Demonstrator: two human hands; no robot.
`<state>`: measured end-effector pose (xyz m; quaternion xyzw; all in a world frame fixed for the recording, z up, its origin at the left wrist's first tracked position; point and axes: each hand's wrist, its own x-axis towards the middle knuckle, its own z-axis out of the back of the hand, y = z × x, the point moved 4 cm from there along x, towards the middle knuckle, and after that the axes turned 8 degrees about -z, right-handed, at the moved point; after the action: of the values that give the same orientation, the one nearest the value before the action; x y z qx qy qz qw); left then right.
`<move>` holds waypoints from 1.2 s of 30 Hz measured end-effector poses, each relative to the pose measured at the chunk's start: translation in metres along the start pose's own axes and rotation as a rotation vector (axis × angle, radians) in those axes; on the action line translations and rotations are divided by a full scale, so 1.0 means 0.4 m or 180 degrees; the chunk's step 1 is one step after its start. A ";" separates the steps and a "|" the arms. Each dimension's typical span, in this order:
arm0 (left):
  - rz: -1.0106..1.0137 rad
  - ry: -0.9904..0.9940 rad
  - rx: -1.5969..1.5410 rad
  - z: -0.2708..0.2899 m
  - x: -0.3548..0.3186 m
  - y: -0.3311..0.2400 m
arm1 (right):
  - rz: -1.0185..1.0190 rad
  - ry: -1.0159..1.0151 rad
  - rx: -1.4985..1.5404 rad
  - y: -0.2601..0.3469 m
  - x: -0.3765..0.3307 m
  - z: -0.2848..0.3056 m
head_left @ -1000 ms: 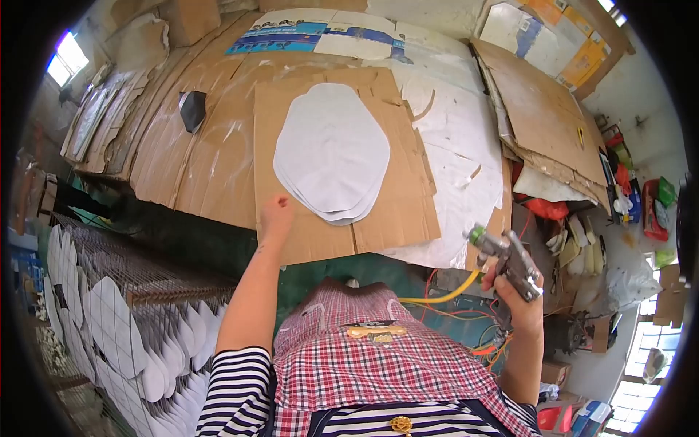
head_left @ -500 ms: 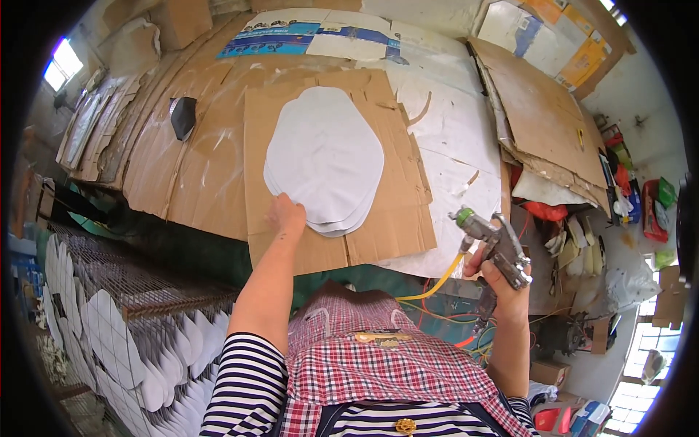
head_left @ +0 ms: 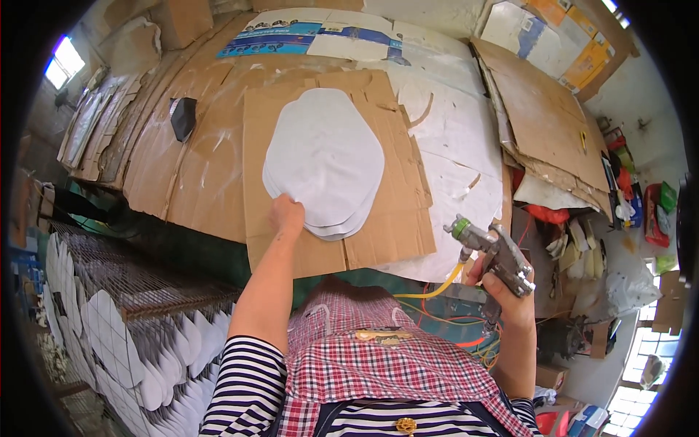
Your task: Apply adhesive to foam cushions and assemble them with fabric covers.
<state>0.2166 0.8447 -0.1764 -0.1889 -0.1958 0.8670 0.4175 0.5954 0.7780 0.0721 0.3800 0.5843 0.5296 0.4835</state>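
A stack of light grey, rounded fabric-like pieces (head_left: 324, 156) lies on a flat brown cardboard sheet (head_left: 393, 226), their lower edges slightly fanned out. At the stack's lower left edge, my left hand (head_left: 286, 216) is closed, pinching the edge of a piece; the fingertips are partly hidden. My right hand (head_left: 506, 295) is wrapped round the metal spray gun (head_left: 493, 251), off the table's near right edge. The gun has a green ring near its nozzle, which points up and left. A yellow hose (head_left: 433, 289) runs from it.
A dark, angular object (head_left: 183, 119) sits on the cardboard-covered table at left. Below left, a wire rack (head_left: 145, 280) carries many similar pale pieces. Layered cardboard (head_left: 539, 109) rises at the right. Coloured hoses (head_left: 466, 320) hang below the table's near edge.
My right hand and the spray gun have shifted slightly down and to the right. The left hand stays at the stack's edge with only a tiny shift.
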 end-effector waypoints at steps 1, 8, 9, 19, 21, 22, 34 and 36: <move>0.0154 -0.0054 -0.0284 -0.001 0.000 0.009 | 0.0003 0.0119 -0.0090 0.007 -0.005 -0.007; 0.1270 -0.0103 -0.3103 -0.088 0.002 0.073 | -0.0088 -0.0248 0.0056 -0.006 0.014 0.033; 0.1271 -0.0095 -0.3094 -0.083 -0.009 0.065 | -0.0102 -0.0154 0.0070 -0.009 0.009 0.034; 0.1364 0.0722 -0.3823 -0.102 -0.066 0.025 | -0.0101 0.0058 -0.0160 -0.012 0.000 0.019; 0.1411 0.0683 -0.3763 -0.106 -0.069 0.027 | -0.0027 -0.0276 -0.0168 -0.003 -0.001 0.034; 0.1415 0.0672 -0.3771 -0.110 -0.071 0.030 | -0.0110 -0.0259 -0.0185 -0.009 -0.008 0.054; 0.1427 0.0614 -0.4054 -0.132 -0.092 0.028 | -0.0537 0.0579 -0.0278 -0.020 -0.078 0.051; 0.1445 0.0581 -0.4110 -0.131 -0.095 0.031 | -0.0544 0.0264 -0.0494 -0.006 -0.077 0.067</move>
<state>0.2565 0.8168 -0.2210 -0.5083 -0.5925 0.6234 0.0443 0.6289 0.7551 0.0756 0.2680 0.5913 0.5454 0.5302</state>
